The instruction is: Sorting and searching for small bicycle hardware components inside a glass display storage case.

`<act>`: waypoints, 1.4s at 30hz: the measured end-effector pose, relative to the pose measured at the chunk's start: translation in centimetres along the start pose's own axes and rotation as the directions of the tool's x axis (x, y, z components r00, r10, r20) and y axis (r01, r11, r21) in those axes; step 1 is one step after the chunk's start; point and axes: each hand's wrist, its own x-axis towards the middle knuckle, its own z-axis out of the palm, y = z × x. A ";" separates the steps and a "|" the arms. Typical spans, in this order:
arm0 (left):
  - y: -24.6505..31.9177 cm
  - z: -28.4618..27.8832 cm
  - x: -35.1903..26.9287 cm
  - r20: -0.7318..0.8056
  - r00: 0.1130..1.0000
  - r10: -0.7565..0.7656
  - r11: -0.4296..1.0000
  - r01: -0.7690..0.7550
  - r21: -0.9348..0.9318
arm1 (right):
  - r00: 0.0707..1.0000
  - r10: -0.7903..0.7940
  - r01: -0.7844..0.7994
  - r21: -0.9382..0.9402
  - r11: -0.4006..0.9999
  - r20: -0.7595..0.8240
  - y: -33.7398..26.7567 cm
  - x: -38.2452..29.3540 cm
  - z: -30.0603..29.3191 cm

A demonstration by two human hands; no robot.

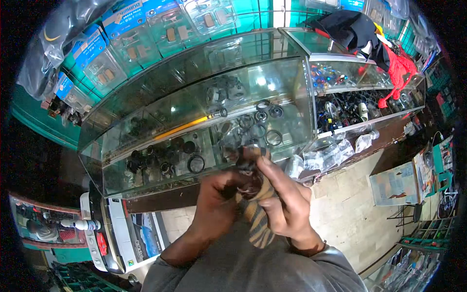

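Both hands meet in front of my chest, over the lower edge of a glass display case. My left hand (215,208) grips a dark, shiny part (251,182) from the left side; blur and the fingers hide its exact kind. In my right hand (292,204) is a tan-and-black striped cloth (261,222). The cloth lies along the right side of the dark part, and its loose end hangs down towards my grey shirt. My right thumb and index finger press the cloth near the part's upper end.
The glass display case (175,87) holds several rings, small parts and a yellow rod (182,127). Packaged Shimano brake pads (135,40) hang behind it. Black and red cloth items (350,33) lie on the right case. Plastic bags (328,155) rest below, and a white bottle (87,224) lies left.
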 end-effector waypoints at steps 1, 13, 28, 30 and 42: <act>-0.1 -0.1 -0.1 0.021 0.999 -0.025 0.999 0.024 0.035 | 0.999 0.034 -0.034 -0.018 0.999 0.026 -0.3 0.0 -0.5; -1.0 1.7 0.2 0.084 0.994 -0.076 0.996 0.079 -0.031 | 0.976 0.035 -0.086 -0.234 0.969 -0.216 0.0 -0.7 -0.9; 0.1 1.9 0.8 -0.043 0.998 0.039 0.990 -0.033 0.139 | 0.949 0.178 -0.245 -0.252 0.936 -0.259 0.0 -1.2 -0.3; 0.1 1.7 0.9 -0.048 0.998 0.027 0.989 -0.020 0.145 | 0.937 0.254 -0.303 -0.194 0.933 -0.242 0.1 -1.4 -0.4; -0.8 -1.0 0.5 -0.157 0.958 0.239 0.929 -0.179 0.323 | 0.850 0.428 -0.415 0.110 0.903 -0.306 -0.3 -1.6 3.1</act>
